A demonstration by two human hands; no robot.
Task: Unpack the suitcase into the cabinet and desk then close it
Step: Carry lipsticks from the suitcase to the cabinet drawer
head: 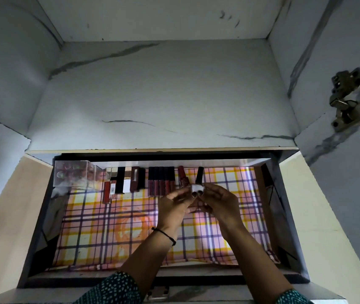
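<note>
Setting: An open cabinet [152,95] with grey marbled panels is seen from above, and a drawer [196,162] is pulled out beneath its shelf.
Lining: The drawer floor is covered by checked paper [108,227] in pink, yellow and purple.
Small bottle: A small bottle [197,187] with a white body and a tall black cap is held between both hands over the back of the drawer, just right of a red bottle [183,178].
Left hand: The left hand [174,205] is brought in from the left, with its fingertips pinched on the white body. A black thread band [163,234] is worn at the wrist.
Right hand: The right hand [223,202] is brought in from the right, and the bottle is pinched by its curled fingers. Two dark-painted nails are seen under the bottle, but whose they are cannot be told.
Back row: A clear box [73,174] is set in the back left corner. To its right, slim tubes and cartons [122,182] and a tight row of dark tubes [161,181] are lined up, ending at the red bottle.
Side wall: A metal hinge [348,99] is fixed to the cabinet's right wall.
Sleeves: Green dotted sleeves [113,290] are seen at the bottom edge.
</note>
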